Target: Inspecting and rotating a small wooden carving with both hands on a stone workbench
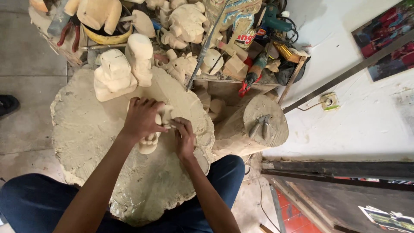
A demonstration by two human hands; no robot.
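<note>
At the frame's centre, on a big stump block (86,129), the left hand (141,120) is clamping a pale wooden carving (151,140) while the right hand (184,137) is pinching beside it; seemingly light, stiff wood, best gripped round its body

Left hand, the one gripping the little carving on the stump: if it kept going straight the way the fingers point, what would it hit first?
Probably the pale wooden figure standing at the stump's far edge. The left hand points up-frame over the small carving; depth is hard to judge from above.
</note>
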